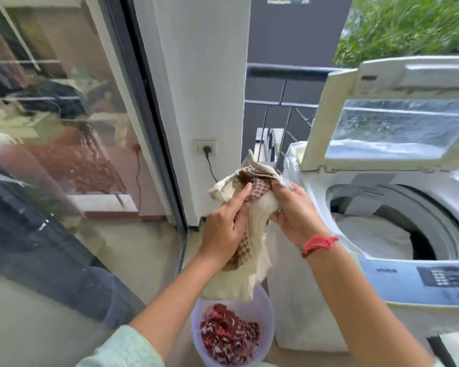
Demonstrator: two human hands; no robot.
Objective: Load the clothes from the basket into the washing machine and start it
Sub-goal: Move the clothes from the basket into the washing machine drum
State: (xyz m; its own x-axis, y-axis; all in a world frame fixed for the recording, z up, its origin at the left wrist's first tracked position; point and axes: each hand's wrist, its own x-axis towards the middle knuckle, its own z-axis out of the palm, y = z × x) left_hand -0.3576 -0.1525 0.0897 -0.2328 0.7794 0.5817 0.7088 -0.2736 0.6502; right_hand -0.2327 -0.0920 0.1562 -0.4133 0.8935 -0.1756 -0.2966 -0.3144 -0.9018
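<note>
Balcony by glass door, head view | washing machine (390, 207) lid up | left hand (224, 230) and right hand (293, 211) fingers curl pinching cream cloth (252, 250) over basket (263, 313) holding red-patterned garment (228, 337) | cloth likely light, limp; grip bunched folds.

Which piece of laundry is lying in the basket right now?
The red-and-white patterned cloth, in the lavender basket. The cream checked cloth is held up; a pale garment lies in the washer drum.
</note>
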